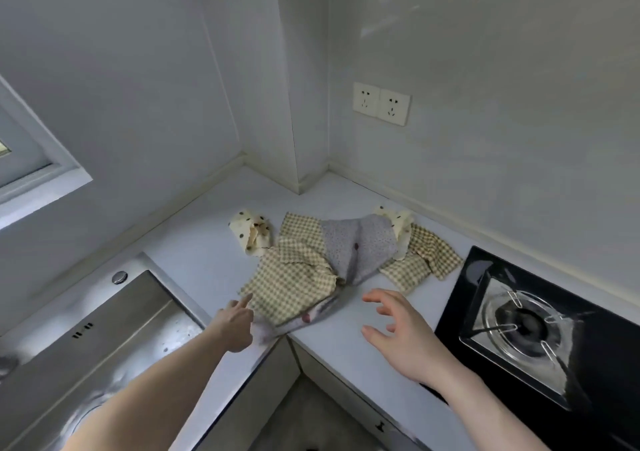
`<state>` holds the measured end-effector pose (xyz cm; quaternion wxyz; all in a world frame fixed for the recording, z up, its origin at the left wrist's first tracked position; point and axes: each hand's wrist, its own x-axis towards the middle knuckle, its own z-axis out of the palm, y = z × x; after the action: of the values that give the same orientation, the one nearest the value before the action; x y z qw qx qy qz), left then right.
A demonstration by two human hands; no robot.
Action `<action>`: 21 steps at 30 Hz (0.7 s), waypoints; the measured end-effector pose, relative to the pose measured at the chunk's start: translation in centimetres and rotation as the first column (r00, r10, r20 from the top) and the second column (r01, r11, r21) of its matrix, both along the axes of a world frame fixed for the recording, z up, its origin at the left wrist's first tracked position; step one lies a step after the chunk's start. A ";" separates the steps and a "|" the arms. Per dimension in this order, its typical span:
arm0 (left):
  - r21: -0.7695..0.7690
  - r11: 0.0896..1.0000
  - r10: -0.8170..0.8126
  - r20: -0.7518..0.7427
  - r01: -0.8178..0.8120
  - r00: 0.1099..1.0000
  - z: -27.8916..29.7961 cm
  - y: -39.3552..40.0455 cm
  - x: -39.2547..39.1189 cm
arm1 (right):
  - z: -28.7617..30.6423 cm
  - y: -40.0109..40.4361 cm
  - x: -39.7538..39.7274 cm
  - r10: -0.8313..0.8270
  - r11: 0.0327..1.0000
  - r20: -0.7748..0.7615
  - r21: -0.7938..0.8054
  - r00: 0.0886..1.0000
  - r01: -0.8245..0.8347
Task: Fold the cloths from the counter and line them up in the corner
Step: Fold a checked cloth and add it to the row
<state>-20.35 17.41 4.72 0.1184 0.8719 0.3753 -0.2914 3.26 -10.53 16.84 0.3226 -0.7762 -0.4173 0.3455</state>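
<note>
checked cloth (294, 284): yellow-green gingham | speckled cloth (360, 242): grey | dotted cloth (249, 230): cream, dark spots

Cloths (311, 270) – soft matt fabric; sink (114, 319) – brushed metal; hob (540, 319) glossy black glass; counter (194, 242) smooth matt.

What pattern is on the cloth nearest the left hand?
The nearest cloth has a small tan-and-cream gingham check, seen in the head view.
</note>
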 end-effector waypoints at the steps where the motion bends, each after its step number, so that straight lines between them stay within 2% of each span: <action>1: 0.000 0.999 -0.040 -0.003 0.040 0.999 -0.4 0.8 -0.1 | -0.1 0.3 -0.6 -0.020 1.000 -0.008 -0.006 1.000 0.020; 7: 0.023 0.983 -0.181 0.062 0.180 0.981 -1.9 4.0 -0.5 | -0.6 -0.4 -3.4 -0.125 0.991 -0.028 -0.059 0.992 0.123; 10: -0.006 0.998 -0.064 0.303 0.069 0.951 -0.5 4.8 -0.2 | -0.4 -1.5 -4.1 -0.176 0.983 -0.029 -0.066 0.984 0.174; 12: -0.001 0.999 0.027 0.543 -0.032 0.839 2.7 5.3 1.0 | -0.1 -2.1 -4.3 -0.214 0.976 -0.030 -0.053 0.976 0.212; 14: 0.022 0.996 0.040 0.749 -0.086 0.661 7.2 5.2 2.4 | 0.4 -2.2 -4.4 -0.252 0.967 -0.033 -0.027 0.967 0.252; 17: 0.041 0.998 -0.007 0.864 -0.056 0.503 14.7 3.9 4.3 | 1.6 -1.4 -5.2 -0.302 0.952 -0.058 0.042 0.952 0.305; 21: -0.008 0.998 -0.022 0.908 0.070 0.419 22.7 0.2 6.8 | 3.8 0.4 -6.6 -0.310 0.935 -0.130 0.138 0.942 0.327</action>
<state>-13.57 17.64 27.41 0.3132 0.8986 0.2222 0.2123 -3.32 -10.08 20.68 0.4564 -0.7862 -0.2941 0.2952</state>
